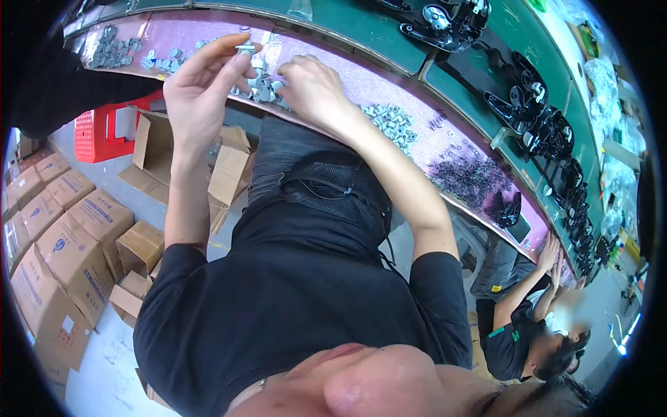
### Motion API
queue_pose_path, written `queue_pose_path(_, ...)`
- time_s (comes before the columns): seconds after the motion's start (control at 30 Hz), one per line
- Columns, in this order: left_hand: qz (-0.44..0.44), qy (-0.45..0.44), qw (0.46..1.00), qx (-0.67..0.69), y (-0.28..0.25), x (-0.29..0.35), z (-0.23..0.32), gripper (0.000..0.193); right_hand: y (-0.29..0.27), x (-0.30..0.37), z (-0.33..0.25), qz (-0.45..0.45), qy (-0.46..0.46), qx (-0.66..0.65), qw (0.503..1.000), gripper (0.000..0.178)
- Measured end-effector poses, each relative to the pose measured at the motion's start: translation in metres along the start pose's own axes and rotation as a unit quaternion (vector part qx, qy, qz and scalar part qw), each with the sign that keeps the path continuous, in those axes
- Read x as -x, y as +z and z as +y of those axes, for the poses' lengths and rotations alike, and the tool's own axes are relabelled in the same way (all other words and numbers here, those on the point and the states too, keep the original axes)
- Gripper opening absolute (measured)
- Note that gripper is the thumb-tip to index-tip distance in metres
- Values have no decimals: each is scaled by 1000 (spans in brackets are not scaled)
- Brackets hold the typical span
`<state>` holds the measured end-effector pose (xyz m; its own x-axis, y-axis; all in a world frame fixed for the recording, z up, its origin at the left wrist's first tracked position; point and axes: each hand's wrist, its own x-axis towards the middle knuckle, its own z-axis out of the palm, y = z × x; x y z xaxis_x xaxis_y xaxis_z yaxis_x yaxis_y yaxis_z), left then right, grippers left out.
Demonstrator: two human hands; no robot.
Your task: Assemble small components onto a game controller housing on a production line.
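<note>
My left hand (201, 80) is raised over the near edge of the pink worktop. Its thumb and forefinger pinch a small light-grey plastic part (246, 48). My right hand (310, 89) hovers low beside it, fingers curled toward a small heap of grey plastic parts (262, 89). A pale piece shows by the right fingertips, but what those fingers hold is mostly hidden. To the right of my right wrist lies a larger pile of grey-green parts (390, 125).
The pink worktop (347, 73) also bears grey parts (111, 50) at far left and dark small parts (469, 177) at right. Black assemblies (531, 104) line the green bench (361, 24) beyond. Cartons (62, 236) and a red stool (104, 132) stand left; a co-worker (517, 326) sits right.
</note>
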<state>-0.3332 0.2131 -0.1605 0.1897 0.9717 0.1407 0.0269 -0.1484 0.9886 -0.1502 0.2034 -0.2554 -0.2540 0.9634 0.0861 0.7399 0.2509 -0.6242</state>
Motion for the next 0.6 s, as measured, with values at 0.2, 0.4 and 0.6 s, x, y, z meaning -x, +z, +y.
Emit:
queue_pose_path(0.2, 5, 6, 1000, 6, -9, 9, 0, 30, 23, -21, 7, -60, -46, 54, 996, 24)
queue_pose_path(0.4, -22, -31, 999, 18, -4, 5, -1, 30, -33, 9, 11, -34, 129, -320, 938, 26)
queue_pose_path(0.6, -176, -70, 981, -41, 23, 11, 1, 25, -54, 51, 27, 39, 131, -713, 688, 38)
